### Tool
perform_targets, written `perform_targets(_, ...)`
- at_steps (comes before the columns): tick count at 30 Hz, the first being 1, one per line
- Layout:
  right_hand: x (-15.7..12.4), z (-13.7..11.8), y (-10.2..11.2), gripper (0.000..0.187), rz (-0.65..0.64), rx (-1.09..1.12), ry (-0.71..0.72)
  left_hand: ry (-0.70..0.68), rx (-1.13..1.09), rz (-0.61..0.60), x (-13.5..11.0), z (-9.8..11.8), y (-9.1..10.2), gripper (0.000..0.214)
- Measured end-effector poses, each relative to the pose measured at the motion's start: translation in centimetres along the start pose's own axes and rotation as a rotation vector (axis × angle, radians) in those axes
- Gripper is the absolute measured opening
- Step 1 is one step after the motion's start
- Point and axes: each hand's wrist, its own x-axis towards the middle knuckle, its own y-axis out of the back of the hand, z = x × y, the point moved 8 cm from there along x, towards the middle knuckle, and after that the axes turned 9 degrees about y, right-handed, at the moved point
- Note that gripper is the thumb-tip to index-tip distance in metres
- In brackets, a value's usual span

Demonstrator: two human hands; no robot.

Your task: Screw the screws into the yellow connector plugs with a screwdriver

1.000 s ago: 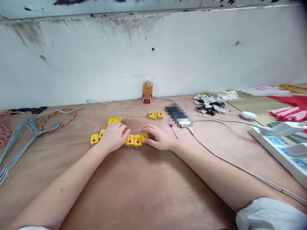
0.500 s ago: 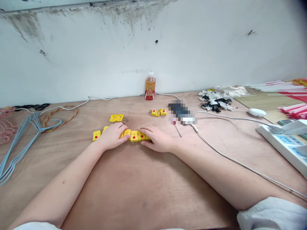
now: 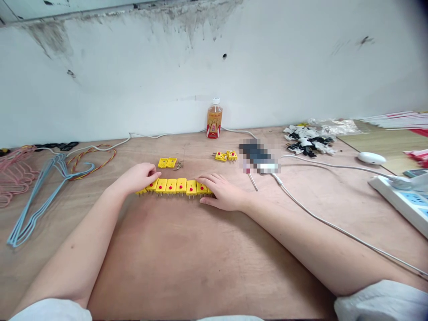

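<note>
A row of several yellow plug connectors [image 3: 176, 186] with red dots lies side by side on the wooden table [image 3: 200, 249]. My left hand [image 3: 137, 177] rests on the row's left end, fingers curled over the end connector. My right hand [image 3: 223, 192] lies flat on the right end, fingers stretched toward the left. Two more yellow connectors [image 3: 167, 162] sit just behind the row beside a few small screws [image 3: 179, 166]. Another pair of yellow connectors [image 3: 226, 155] lies further back right.
A small orange bottle [image 3: 214, 123] stands at the wall. A phone [image 3: 259, 157] with a white cable, a screwdriver [image 3: 251, 177], a white power strip [image 3: 399, 196], a mouse [image 3: 371, 158] and black-and-white parts [image 3: 306, 142] lie right. Wire hangers [image 3: 40, 187] and red-yellow wire lie left.
My left hand slid left to the row's end, and the connectors now form one tight row. My right hand stayed at the right end. The camera tilted slightly.
</note>
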Motion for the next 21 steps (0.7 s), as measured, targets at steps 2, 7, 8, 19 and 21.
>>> perform_targets(2,0.0,0.0,0.0,0.063,0.003,-0.002,0.001,0.017,0.006,-0.039,-0.2,0.0,0.1,0.041)
perform_targets(7,0.0,0.0,0.0,0.063,-0.007,-0.008,-0.002,0.251,0.079,-0.102,-0.4,-3.6,0.8,0.045)
perform_targets(8,0.0,-0.1,0.0,0.063,-0.009,-0.008,-0.003,0.288,0.098,-0.126,-0.5,-4.4,0.8,0.045)
perform_targets(19,0.0,-0.2,0.0,0.063,-0.012,-0.012,0.006,0.225,-0.014,-0.263,-1.1,-3.6,0.4,0.04)
perform_targets(21,0.0,-0.1,0.1,0.063,-0.009,-0.011,0.003,0.159,-0.008,-0.15,-0.9,-2.7,0.8,0.042)
